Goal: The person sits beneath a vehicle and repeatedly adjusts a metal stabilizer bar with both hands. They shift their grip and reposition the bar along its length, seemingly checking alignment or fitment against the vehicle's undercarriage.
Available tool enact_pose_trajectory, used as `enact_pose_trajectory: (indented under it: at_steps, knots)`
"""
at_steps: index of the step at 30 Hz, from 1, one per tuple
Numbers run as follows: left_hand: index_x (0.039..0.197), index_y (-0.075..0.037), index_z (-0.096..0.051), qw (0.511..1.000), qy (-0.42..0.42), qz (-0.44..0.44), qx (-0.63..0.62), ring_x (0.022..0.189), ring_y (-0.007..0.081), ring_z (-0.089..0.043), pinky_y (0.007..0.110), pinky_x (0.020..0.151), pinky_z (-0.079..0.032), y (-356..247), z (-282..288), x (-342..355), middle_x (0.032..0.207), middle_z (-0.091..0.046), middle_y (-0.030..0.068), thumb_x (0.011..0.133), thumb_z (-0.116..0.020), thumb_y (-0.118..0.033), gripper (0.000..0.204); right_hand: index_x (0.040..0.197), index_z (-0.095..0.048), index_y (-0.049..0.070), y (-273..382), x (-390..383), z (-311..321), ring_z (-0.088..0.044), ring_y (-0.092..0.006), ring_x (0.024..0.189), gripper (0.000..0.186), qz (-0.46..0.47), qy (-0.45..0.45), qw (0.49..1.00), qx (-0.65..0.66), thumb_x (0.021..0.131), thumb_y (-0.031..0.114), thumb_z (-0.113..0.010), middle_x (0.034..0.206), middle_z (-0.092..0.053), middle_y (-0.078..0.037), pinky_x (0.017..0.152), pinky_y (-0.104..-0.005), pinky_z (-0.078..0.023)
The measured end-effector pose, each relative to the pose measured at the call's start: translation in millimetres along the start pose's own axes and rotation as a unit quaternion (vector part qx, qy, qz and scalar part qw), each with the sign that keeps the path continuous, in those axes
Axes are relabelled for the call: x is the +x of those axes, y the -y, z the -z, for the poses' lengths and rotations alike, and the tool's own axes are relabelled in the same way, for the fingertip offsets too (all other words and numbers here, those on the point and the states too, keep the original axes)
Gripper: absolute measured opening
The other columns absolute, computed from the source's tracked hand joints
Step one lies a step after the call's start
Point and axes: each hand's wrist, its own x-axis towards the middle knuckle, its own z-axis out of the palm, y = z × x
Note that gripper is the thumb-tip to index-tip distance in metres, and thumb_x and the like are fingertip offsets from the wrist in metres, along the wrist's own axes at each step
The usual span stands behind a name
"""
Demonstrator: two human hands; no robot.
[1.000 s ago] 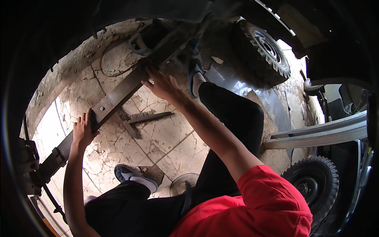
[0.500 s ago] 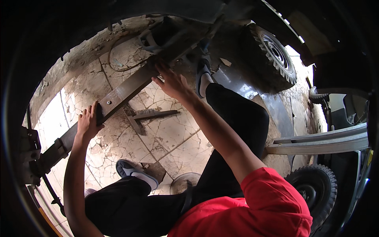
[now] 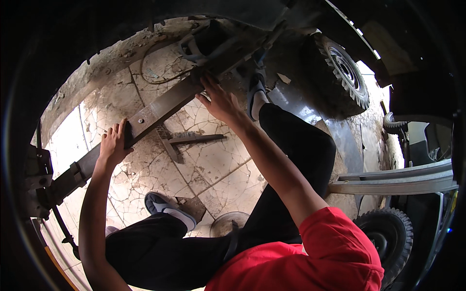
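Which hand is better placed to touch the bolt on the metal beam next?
Probably the left hand: it is close beside the bolt, while the right hand is farther up the metal beam.

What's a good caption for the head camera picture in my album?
Left hand and right hand on a long metal beam, above a cracked tile floor, treaded wheels to the right.

Tile floor (image 3: 228, 193): light-coloured, cracked surface.
Two dark bristled tools (image 3: 199, 139) lie at an angle to each other; a thin, curved cable or hose (image 3: 158, 82) lies beyond them.
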Motion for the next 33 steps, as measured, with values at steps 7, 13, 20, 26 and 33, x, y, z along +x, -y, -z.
enact_pose_trajectory:
  at_steps: [7,13,20,26,33]
  knots:
    - [0.157,-0.013,-0.023,1.000,0.009,0.001,0.002,0.122,0.0324,-0.055,0.046,0.096,-0.047,-2,3,-2,0.132,-0.053,0.0137,0.067,-0.091,-0.033,0.115,0.150,-0.042,0.015,7,-10,8,-0.067,-0.0395,0.108,0.063,-0.004,0.009,1.000,-0.008,0.098,0.047,-0.059,0.158,-0.040,-0.006,0.088,-0.0509,-0.058]
    - [0.159,-0.013,-0.019,1.000,0.025,0.009,-0.016,0.126,0.0350,-0.052,0.048,0.100,-0.044,-4,4,2,0.136,-0.050,0.0152,0.067,-0.091,-0.031,0.118,0.149,-0.043,0.015,-6,-7,5,-0.067,-0.0405,0.107,0.063,0.035,-0.025,0.999,-0.001,0.097,0.046,-0.061,0.158,-0.039,-0.006,0.088,-0.0493,-0.058]
    - [0.158,-0.011,-0.022,1.000,0.010,0.002,0.019,0.120,0.0321,-0.055,0.046,0.096,-0.048,-3,1,-1,0.133,-0.051,0.0133,0.068,-0.090,-0.036,0.115,0.148,-0.044,0.014,2,-7,9,-0.067,-0.0414,0.106,0.063,0.027,-0.015,0.999,-0.014,0.097,0.045,-0.061,0.159,-0.038,-0.006,0.086,-0.0495,-0.059]
    - [0.158,-0.011,-0.022,1.000,0.000,-0.005,0.020,0.120,0.0324,-0.056,0.046,0.096,-0.048,-4,1,3,0.132,-0.051,0.0128,0.068,-0.091,-0.036,0.116,0.149,-0.043,0.014,-4,-3,5,-0.067,-0.0418,0.107,0.065,0.025,-0.017,0.999,-0.022,0.096,0.047,-0.061,0.159,-0.038,-0.007,0.086,-0.0507,-0.058]
    - [0.158,-0.011,-0.022,1.000,0.004,-0.004,0.020,0.120,0.0319,-0.056,0.046,0.096,-0.047,-3,2,1,0.132,-0.051,0.0129,0.068,-0.090,-0.037,0.116,0.149,-0.042,0.013,0,4,-3,-0.066,-0.0409,0.110,0.065,0.010,-0.019,1.000,-0.022,0.097,0.047,-0.060,0.158,-0.040,-0.007,0.088,-0.0518,-0.057]
